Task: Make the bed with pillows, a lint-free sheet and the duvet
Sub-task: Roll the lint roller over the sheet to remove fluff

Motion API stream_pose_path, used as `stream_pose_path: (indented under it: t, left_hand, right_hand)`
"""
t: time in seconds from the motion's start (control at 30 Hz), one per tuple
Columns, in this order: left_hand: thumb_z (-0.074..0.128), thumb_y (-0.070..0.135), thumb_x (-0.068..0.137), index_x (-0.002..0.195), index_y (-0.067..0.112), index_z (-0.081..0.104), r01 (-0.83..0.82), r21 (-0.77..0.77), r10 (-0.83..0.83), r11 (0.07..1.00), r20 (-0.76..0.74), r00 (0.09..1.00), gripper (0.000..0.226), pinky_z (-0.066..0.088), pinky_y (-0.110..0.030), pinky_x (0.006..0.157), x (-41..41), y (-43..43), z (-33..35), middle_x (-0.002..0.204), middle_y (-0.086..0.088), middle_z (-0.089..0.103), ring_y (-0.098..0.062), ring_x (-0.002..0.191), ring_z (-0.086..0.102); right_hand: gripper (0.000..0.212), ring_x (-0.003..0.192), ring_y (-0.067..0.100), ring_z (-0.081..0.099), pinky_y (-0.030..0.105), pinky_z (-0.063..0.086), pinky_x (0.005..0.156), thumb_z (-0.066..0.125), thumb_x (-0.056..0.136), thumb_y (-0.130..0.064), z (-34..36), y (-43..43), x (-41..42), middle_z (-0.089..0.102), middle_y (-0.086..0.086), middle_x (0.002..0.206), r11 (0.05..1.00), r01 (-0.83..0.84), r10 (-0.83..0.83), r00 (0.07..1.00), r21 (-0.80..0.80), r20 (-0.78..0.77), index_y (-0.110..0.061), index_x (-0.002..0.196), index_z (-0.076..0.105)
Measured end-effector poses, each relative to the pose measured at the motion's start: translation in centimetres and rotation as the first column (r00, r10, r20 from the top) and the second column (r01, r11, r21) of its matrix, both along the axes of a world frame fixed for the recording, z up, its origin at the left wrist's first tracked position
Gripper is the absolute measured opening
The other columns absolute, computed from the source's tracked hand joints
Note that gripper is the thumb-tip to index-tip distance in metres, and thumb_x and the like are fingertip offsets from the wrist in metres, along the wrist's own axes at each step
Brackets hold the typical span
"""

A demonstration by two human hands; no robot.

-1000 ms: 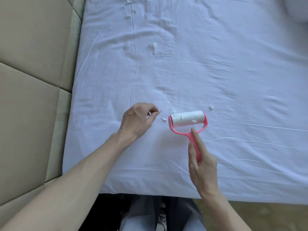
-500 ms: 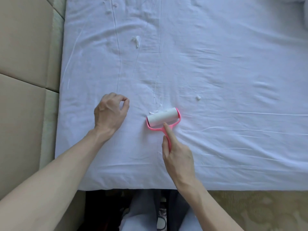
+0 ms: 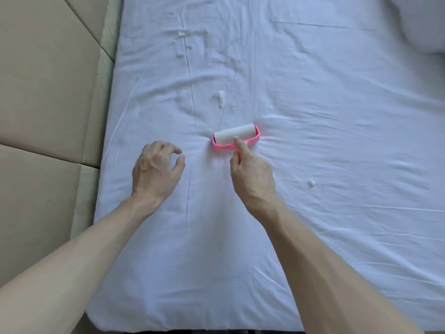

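The white sheet covers the mattress and fills most of the view, creased in long lines that run toward 12 o'clock and 3 o'clock. The roller lies on it just toward 12 o'clock from the middle of the view, its white roll flat against the cloth and its pink frame on the side nearest the person. The sheet puckers in fine folds round the roll.

The right hand grips the roller's pink handle, which is almost wholly hidden in the palm. The forefinger is stretched along the handle and its tip touches the roll.

The left hand is at 8 o'clock from the roller, well apart from it, over the sheet. Its fingers are loosely curled, with a narrow gap between thumb and forefinger, and I see nothing held in that gap.

1 lint tuft lies at 11 o'clock from the roller, near it. A smaller bit lies at 4 o'clock, well apart. More scraps lie far toward 11 o'clock.

A white pillow shows at 2 o'clock in the view's corner. A tan padded panel runs along the bed at 9 o'clock.
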State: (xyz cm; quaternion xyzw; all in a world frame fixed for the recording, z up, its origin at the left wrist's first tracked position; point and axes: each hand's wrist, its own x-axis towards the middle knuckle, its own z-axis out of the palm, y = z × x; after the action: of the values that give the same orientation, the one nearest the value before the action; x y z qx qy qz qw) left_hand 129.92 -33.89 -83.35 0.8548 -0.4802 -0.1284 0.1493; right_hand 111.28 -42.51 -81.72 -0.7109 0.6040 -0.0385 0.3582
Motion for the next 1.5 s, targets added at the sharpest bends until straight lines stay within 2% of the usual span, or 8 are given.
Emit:
stream_pose_path:
  t: [0.2,0.47,0.6,1.1,1.23,1.3,1.4,1.5]
  left_hand:
    - [0.063,0.031,0.097,0.113,0.016,0.069,-0.003,0.026,0.003,1.000,-0.021,1.000,0.023,0.046,-0.037,0.078,3.9,-2.3,0.2,0.121,-0.001,0.064,-0.026,0.116,0.054]
    - [0.061,0.030,0.098,0.129,0.012,0.060,-0.090,0.066,0.097,0.994,-0.098,0.991,0.037,0.045,-0.046,0.101,9.3,-7.3,0.2,0.139,-0.005,0.057,-0.028,0.133,0.046]
    - [0.060,0.028,0.098,0.132,0.010,0.059,-0.090,0.069,0.096,0.994,-0.090,0.991,0.038,0.041,-0.045,0.107,13.2,-12.1,-0.2,0.142,-0.008,0.055,-0.031,0.135,0.045]
    - [0.043,0.013,0.104,0.148,0.007,0.044,-0.182,-0.038,0.176,0.983,-0.133,0.975,0.045,0.029,-0.040,0.119,22.7,-34.5,-4.2,0.158,-0.011,0.041,-0.027,0.148,0.032]
    - [0.039,0.012,0.104,0.151,0.009,0.040,-0.149,-0.071,0.139,0.986,-0.135,0.981,0.048,0.024,-0.037,0.124,25.5,-40.5,-5.1,0.163,-0.008,0.035,-0.023,0.153,0.026]
    - [0.038,0.012,0.104,0.150,0.011,0.041,-0.168,-0.067,0.157,0.983,-0.152,0.976,0.047,0.031,-0.041,0.119,26.6,-43.1,-5.1,0.160,-0.007,0.038,-0.024,0.150,0.031]
    - [0.035,0.024,0.103,0.137,0.018,0.046,-0.177,0.041,0.179,0.983,-0.047,0.983,0.036,0.043,-0.047,0.091,27.6,-45.0,-5.7,0.138,-0.006,0.053,-0.032,0.126,0.050]
    - [0.028,0.028,0.105,0.133,0.018,0.044,-0.091,0.142,0.092,0.986,-0.001,0.996,0.034,0.040,-0.047,0.090,28.2,-45.5,-6.5,0.138,-0.005,0.051,-0.032,0.126,0.049]
  right_hand:
    - [0.047,0.084,0.033,0.055,0.036,0.040,0.068,0.033,0.104,-0.028,0.3,-5.2,4.3,0.060,0.009,0.091,1.000,-0.009,0.009,1.000,0.003,-0.027,-0.045,0.148,0.041]
    - [0.039,0.096,0.033,0.058,0.034,0.036,0.065,0.034,0.102,-0.024,0.2,-14.0,10.7,0.059,0.008,0.096,0.998,-0.037,0.040,0.997,0.043,-0.069,-0.035,0.134,0.053]
    - [0.044,0.081,0.031,0.054,0.034,0.028,0.051,0.034,0.100,-0.020,0.0,-19.0,14.1,0.059,0.008,0.091,0.992,-0.126,0.124,0.989,-0.016,-0.086,-0.034,0.138,0.049]
    - [0.047,0.094,0.033,0.059,0.041,0.047,0.072,0.031,0.106,-0.024,-1.7,-34.2,25.7,0.060,0.007,0.108,0.986,-0.148,0.150,0.988,-0.081,0.024,-0.036,0.151,0.040]
    - [0.047,0.092,0.033,0.060,0.037,0.039,0.066,0.031,0.106,-0.025,-1.8,-37.8,28.5,0.065,0.008,0.102,0.988,-0.141,0.142,0.990,-0.058,0.016,-0.039,0.151,0.037]
    - [0.048,0.093,0.033,0.062,0.037,0.039,0.067,0.031,0.107,-0.025,-1.8,-39.6,29.8,0.066,0.008,0.099,0.990,-0.128,0.129,0.991,-0.054,0.035,-0.041,0.152,0.035]
    - [0.048,0.098,0.032,0.062,0.036,0.039,0.068,0.031,0.108,-0.024,-2.3,-41.5,31.5,0.068,0.009,0.103,0.990,-0.123,0.126,0.991,-0.064,0.043,-0.037,0.154,0.036]
    - [0.048,0.099,0.033,0.062,0.036,0.038,0.069,0.032,0.108,-0.027,-3.2,-42.3,33.0,0.069,0.011,0.106,0.993,-0.103,0.107,0.992,-0.059,0.067,-0.039,0.155,0.032]
